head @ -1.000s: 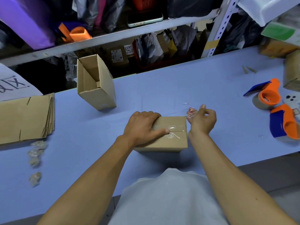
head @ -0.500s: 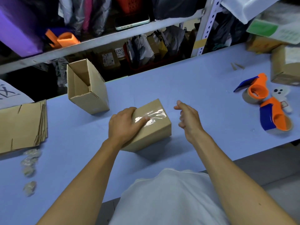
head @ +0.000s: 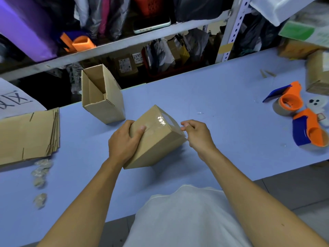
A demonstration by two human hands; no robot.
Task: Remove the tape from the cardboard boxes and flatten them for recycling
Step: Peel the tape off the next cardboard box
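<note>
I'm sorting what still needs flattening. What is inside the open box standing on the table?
The open box shows only bare cardboard walls and a folded inner flap. Its bottom is hidden by the near wall, so small contents cannot be ruled out.

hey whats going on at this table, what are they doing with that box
A person is stripping tape from cardboard boxes. The left hand has a grip on the taped box, which is tipped up on the blue table with its clear tape still on top. The right hand is by the box's right side, fingertips pinched together, whether on tape I cannot tell. Behind stands an opened box; flattened boxes are stacked at left, with balled-up tape beside them.
</note>
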